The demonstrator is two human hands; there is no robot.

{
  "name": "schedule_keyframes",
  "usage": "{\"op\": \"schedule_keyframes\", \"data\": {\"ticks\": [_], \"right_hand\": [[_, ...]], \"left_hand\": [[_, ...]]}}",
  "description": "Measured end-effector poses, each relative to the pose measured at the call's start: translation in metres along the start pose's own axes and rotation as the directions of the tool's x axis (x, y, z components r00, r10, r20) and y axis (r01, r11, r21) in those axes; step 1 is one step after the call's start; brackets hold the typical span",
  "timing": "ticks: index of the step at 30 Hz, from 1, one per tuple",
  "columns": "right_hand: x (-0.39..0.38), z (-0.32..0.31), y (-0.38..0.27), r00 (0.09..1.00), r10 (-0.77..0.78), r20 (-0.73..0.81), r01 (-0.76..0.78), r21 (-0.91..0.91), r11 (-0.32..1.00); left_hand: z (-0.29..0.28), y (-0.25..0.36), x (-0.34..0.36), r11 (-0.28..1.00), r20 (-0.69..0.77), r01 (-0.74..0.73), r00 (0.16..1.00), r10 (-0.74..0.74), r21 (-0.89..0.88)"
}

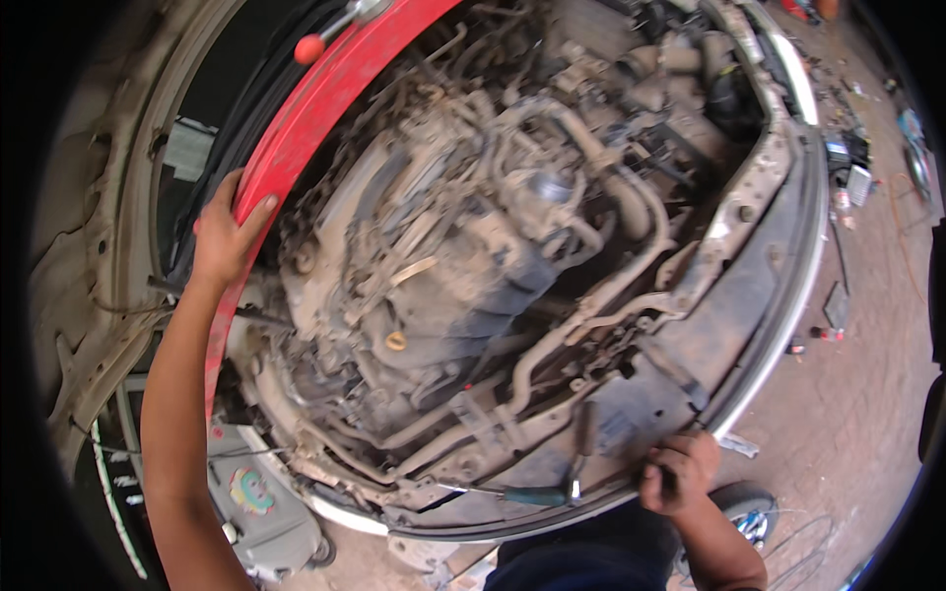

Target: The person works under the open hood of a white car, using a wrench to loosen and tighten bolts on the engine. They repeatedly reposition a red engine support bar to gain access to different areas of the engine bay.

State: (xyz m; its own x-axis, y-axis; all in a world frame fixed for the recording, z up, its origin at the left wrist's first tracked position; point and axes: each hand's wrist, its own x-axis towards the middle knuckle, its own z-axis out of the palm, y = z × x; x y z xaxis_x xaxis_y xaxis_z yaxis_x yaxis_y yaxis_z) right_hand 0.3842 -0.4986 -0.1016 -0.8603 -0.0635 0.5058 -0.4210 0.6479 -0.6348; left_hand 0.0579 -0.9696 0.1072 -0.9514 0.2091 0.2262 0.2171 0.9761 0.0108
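The left hand [235, 231] wraps the edge of the long red bar [286, 148], which runs along the left side of the dusty engine [463, 266]. The right hand [680, 473] is curled at the front edge of the car's nose; whether it grips anything I cannot tell. Near it, a teal-handled screwdriver [535, 495] lies on the front panel [631, 409].

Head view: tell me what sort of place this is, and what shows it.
Likely a car repair workshop or yard: a dusty engine lies exposed, a teal-handled screwdriver rests at the car's front edge, and loose items litter the paved ground.
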Motion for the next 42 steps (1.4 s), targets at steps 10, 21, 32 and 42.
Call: {"op": "schedule_keyframes", "data": {"ticks": [10,21,32,42], "right_hand": [[0.01,0.0,0.006,0.993,-0.034,-0.113,0.034,-0.007,0.999],[-0.008,-0.1,0.052,0.983,0.024,0.18,-0.122,0.555,0.823],[-0.162,-0.317,0.213,0.613,0.75,-0.248,-0.753,0.105,0.65],[-0.217,-0.347,0.292,0.68,0.733,-0.02,-0.729,-0.124,0.673]], "left_hand": [[0.025,0.063,0.009,0.933,-0.271,0.123,0.962,-0.029,0.338],[0.033,0.1,0.031,0.848,-0.243,0.445,0.891,-0.384,0.289],[0.041,0.124,0.027,0.689,-0.195,0.661,0.748,-0.634,0.296],[0.093,0.307,0.077,0.969,-0.68,0.097,0.697,-0.228,-0.225]]}}
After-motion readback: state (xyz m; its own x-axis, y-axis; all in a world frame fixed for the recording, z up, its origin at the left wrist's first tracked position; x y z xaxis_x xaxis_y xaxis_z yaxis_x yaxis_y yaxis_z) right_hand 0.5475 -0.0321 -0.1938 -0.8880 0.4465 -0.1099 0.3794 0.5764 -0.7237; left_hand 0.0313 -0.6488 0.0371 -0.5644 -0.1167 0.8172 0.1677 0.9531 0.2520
